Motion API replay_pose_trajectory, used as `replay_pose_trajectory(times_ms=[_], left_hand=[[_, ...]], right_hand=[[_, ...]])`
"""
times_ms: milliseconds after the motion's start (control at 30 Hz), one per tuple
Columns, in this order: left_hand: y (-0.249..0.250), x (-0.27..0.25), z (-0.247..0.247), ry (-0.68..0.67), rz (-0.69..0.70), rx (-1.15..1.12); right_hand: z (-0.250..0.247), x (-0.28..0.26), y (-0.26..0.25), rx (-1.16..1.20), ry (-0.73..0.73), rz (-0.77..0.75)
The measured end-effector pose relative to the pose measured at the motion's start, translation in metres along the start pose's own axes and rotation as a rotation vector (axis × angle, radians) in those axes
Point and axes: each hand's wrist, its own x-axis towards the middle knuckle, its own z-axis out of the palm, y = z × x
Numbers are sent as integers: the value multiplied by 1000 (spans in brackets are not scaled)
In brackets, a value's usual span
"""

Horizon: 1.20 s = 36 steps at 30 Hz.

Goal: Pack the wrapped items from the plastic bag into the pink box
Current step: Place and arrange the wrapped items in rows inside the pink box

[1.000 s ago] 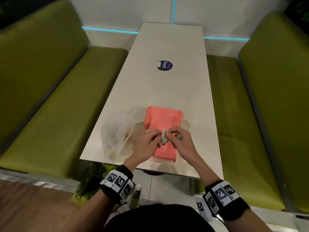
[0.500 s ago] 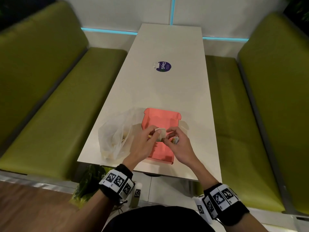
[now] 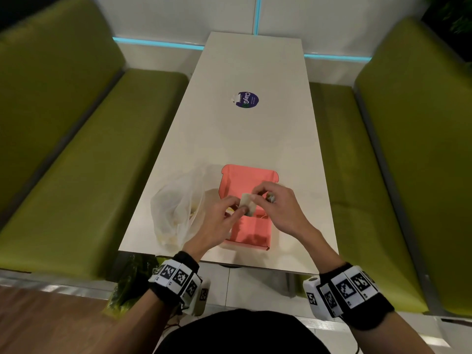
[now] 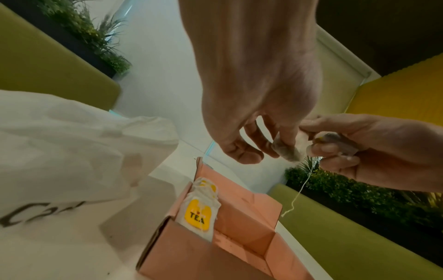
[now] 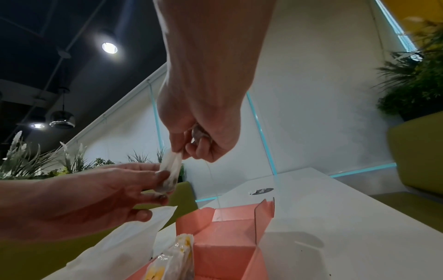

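Both hands pinching one tea bag [image 3: 248,205] above pink box [image 3: 251,232], near tabletop's front edge.
Loose string [image 4: 299,191] w/ nothing holding it, could prob snag box wall on way down; L hand [image 3: 221,217] & R hand [image 3: 277,206] both gripping bag.

Café booth: green bench seats [image 3: 84,154], long table [image 3: 245,139], pendant lamps [image 5: 63,118].

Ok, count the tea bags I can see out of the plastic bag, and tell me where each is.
3, possibly more hidden. Two wrapped tea bags stand in the pink box at its left end; one tea bag is pinched between the left hand and right hand above it.
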Motion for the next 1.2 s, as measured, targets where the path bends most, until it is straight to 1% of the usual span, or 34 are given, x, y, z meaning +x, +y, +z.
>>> replay_pose_trajectory(times_ms=[167,300,400,467,533,633,767,933,1067,1200], left_hand=[[-3,2,-3,8,-1,24],[-12,-2,0,-10,-14,132],[-25,-14,2,22,-41,297],[-32,-23,4,30,-23,407],[-34,-30,7,-6,15,536],[-31,-36,15,-119,69,741],[-32,-34,27,-282,113,869],[-36,-32,38,-381,74,981],[-39,-31,41,-387,59,1001],[-37,-24,42,-318,54,955]], right_hand=[[5,1,-1,-190,-61,-36],[7,3,7,-343,-115,-37],[14,3,15,-446,-177,15],[21,3,23,-507,-236,47],[29,4,31,-588,-277,68],[39,8,43,-647,-313,99],[49,17,53,-657,-335,109],[55,27,56,-726,-274,115],[60,31,58,-778,-236,100],[62,33,57,-809,-214,88]])
